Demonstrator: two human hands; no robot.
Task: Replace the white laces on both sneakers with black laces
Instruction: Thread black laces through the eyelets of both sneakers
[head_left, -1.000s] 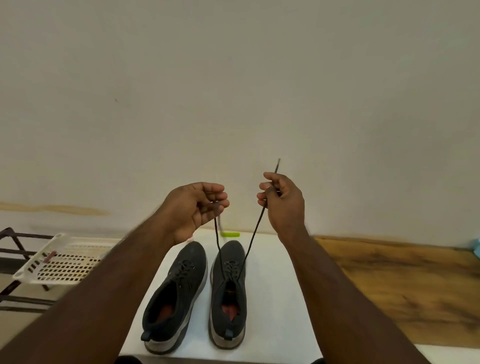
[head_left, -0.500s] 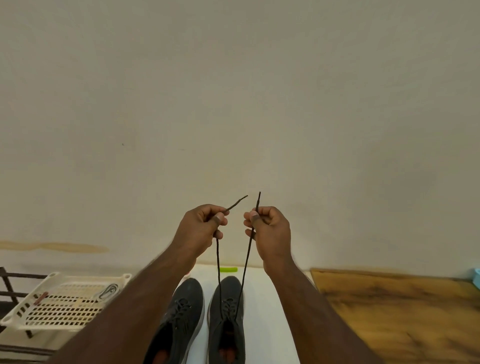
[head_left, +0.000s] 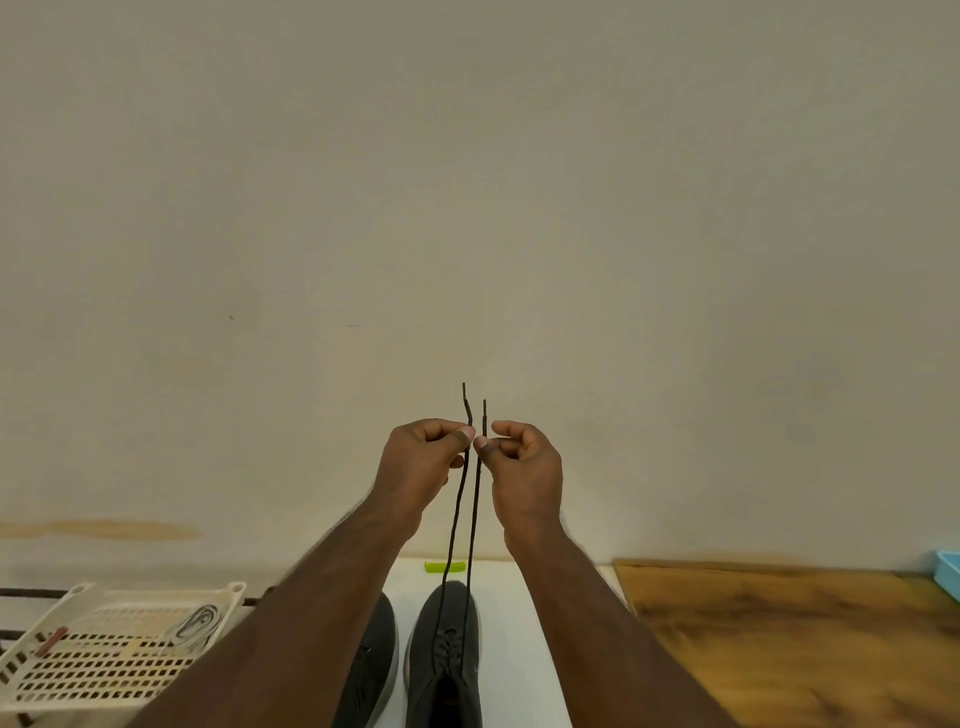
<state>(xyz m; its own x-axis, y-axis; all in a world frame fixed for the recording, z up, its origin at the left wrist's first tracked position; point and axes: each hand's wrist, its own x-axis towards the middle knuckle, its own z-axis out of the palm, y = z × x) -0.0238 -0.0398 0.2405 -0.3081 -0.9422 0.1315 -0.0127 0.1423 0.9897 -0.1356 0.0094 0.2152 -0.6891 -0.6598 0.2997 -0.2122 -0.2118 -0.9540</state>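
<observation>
Two dark grey sneakers stand side by side on a white board (head_left: 524, 649), toes pointing away from me. The right sneaker (head_left: 444, 660) is threaded with a black lace (head_left: 470, 519), whose two ends rise taut and nearly parallel above it. My left hand (head_left: 423, 467) pinches the left end between thumb and forefinger, and my right hand (head_left: 522, 467) pinches the right end. Both tips stick up past my fingers, close together. My left forearm hides much of the left sneaker (head_left: 371, 670).
A cream slotted plastic tray (head_left: 104, 654) holding a coiled lace (head_left: 195, 626) rests on a dark rack at the lower left. A small green piece (head_left: 444, 567) lies at the board's far edge. A wooden tabletop (head_left: 789, 639) lies to the right, and a plain wall stands behind.
Both hands have come closer together, bringing the two lace ends from spread apart to nearly parallel and upright. The view has tilted up, so the sneakers sit lower in the frame.
</observation>
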